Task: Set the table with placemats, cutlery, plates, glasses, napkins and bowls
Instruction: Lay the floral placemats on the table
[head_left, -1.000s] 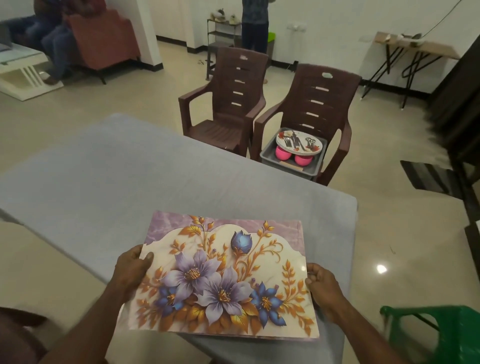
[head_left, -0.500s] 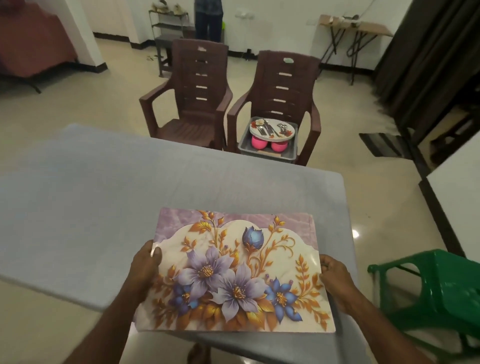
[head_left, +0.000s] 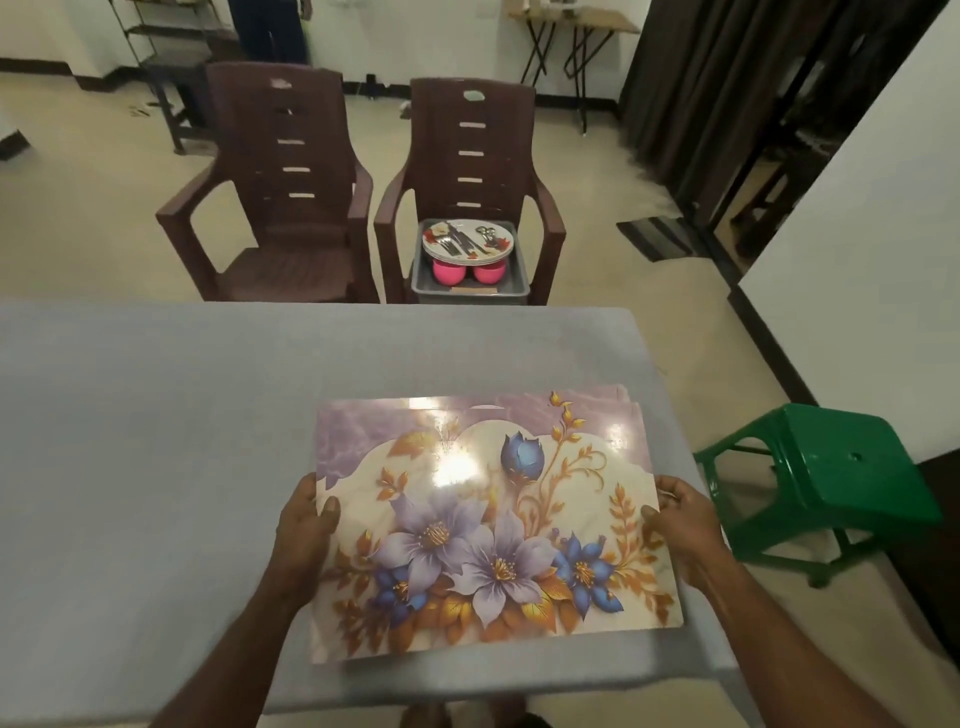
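Observation:
A glossy floral placemat (head_left: 488, 525) lies over the near right part of the grey table (head_left: 156, 441); edges of more mats show under its far right corner. My left hand (head_left: 306, 525) grips its left edge, thumb on top. My right hand (head_left: 680, 519) grips its right edge. On the right brown chair (head_left: 470, 156) beyond the table stands a grey tray (head_left: 470, 291) holding stacked plates (head_left: 467, 241) with cutlery on top and two pink bowls (head_left: 467, 271).
A second brown chair (head_left: 280, 182) stands left of the tray chair. A green plastic stool (head_left: 826, 478) sits right of the table. Dark curtains, a folding table and a standing person are at the back of the room.
The view swung right and squared up with the table. The placemat stack, still held by both hands, now sits nearer the table's right side and looks flatter.

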